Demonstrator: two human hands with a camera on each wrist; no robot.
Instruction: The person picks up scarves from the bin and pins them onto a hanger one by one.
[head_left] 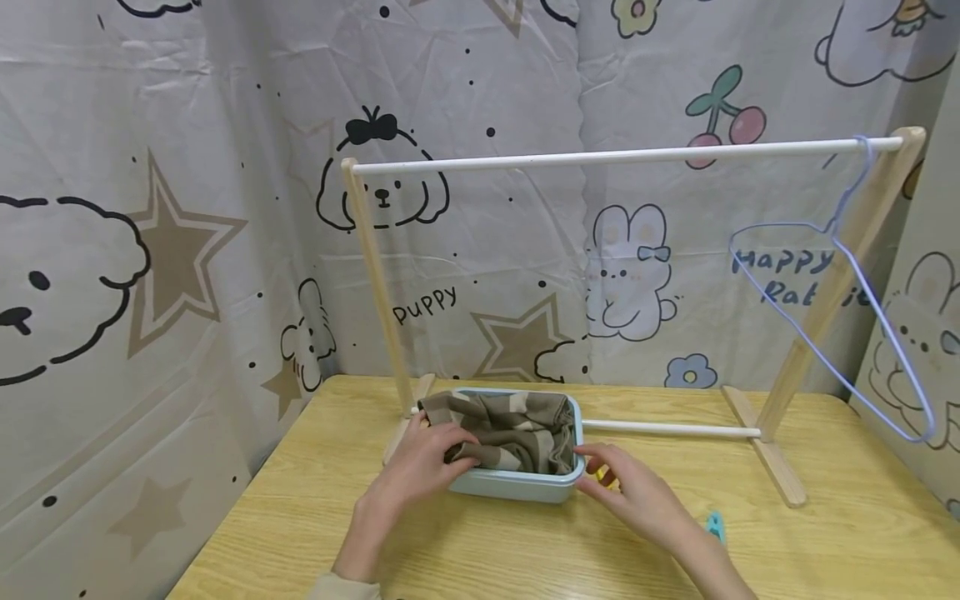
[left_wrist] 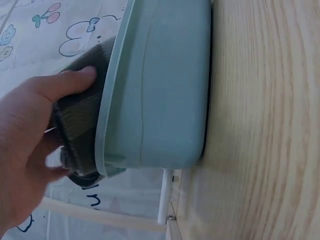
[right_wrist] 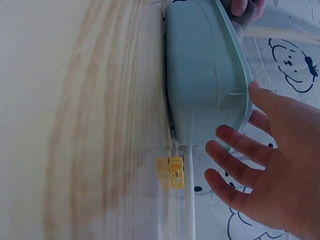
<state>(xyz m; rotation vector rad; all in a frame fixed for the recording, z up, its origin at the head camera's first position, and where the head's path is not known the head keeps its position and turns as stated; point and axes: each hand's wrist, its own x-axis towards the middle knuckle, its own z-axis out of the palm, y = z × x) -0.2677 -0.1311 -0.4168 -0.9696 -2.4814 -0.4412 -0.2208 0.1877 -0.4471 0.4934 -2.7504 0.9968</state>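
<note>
A light blue plastic bin (head_left: 517,487) stands on the table with a brown and beige scarf (head_left: 510,408) bunched inside, frayed along its right end. At the bin's left end my left hand (head_left: 427,454) grips the scarf's edge, thumb on the near side and fingers behind it. In the left wrist view the gripped scarf (left_wrist: 82,122) rises above the bin's rim. My right hand (head_left: 633,492) is at the bin's right end, fingers spread and loosely bent. Its thumb touches the rim in the right wrist view, where the palm (right_wrist: 295,165) holds nothing.
Behind the bin stands a wooden rack with a white top rail (head_left: 600,158) and a low crossbar (head_left: 675,429). A blue hanger (head_left: 892,325) hangs at its right end. A yellow clip (right_wrist: 176,172) and a teal clip (head_left: 715,527) lie on the table (head_left: 525,550).
</note>
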